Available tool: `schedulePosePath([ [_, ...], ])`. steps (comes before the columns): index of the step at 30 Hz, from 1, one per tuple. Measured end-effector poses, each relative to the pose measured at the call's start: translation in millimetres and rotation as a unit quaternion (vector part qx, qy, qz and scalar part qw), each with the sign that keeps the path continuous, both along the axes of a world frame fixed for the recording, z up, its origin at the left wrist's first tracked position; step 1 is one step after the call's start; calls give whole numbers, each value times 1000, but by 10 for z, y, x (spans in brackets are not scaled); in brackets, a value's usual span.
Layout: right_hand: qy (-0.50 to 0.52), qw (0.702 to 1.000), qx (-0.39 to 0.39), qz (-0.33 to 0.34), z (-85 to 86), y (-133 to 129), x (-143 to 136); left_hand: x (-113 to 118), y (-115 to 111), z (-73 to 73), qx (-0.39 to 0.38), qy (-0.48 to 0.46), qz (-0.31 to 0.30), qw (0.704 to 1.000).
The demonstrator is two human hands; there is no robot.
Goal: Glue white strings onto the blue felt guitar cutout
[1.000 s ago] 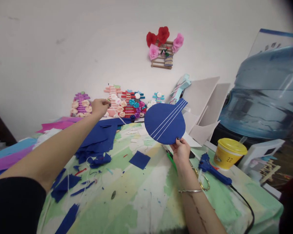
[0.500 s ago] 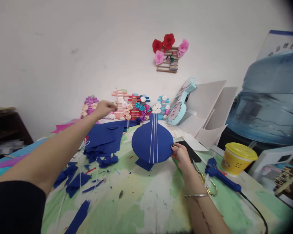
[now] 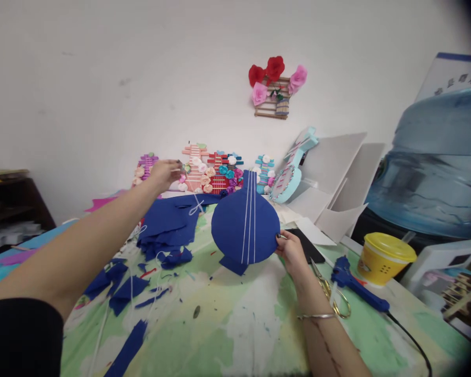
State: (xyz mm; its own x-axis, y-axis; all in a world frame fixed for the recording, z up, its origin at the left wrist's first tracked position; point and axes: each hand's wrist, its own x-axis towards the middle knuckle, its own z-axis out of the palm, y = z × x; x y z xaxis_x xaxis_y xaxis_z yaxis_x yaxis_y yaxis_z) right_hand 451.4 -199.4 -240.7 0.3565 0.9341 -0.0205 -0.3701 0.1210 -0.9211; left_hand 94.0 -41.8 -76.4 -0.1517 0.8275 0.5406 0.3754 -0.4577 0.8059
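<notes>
My right hand grips the right edge of a round, lute-shaped blue piece, thumb on the front and the other fingers partly hidden behind. The piece stands tilted up, neck at the top, with white strings running down its face. A blue tab sticks out below it. My left hand is raised at the back left, before the decorated crafts, its fingers loosely apart. A curled white string hangs just below and right of it, over the stacked blue sheets; contact with the fingers is not clear.
Blue scraps lie on the stained tablecloth. On the right are gold-handled scissors, a blue glue gun with a cord, and a yellow tub. A light-blue instrument model leans beside white boards.
My left hand has drawn slightly left and its fingers have loosened from a pinch. The white string now curls in view below it. The blue piece's neck has tipped slightly up.
</notes>
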Motion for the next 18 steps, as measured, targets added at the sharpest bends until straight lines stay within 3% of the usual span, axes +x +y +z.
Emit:
schedulePosePath([
  [6,19,999,7,-36,-30,39,50,-137,-198,204,-15,-25,-83,996],
  [12,11,999,-2,-40,-58,52,70,-186,-252,477,87,-84,-57,991],
  [14,8,999,-3,-43,-57,51,64,-168,-285,510,65,-61,-73,993],
  [18,1,999,0,-46,-44,45,37,-57,-409,519,7,-23,-162,986],
])
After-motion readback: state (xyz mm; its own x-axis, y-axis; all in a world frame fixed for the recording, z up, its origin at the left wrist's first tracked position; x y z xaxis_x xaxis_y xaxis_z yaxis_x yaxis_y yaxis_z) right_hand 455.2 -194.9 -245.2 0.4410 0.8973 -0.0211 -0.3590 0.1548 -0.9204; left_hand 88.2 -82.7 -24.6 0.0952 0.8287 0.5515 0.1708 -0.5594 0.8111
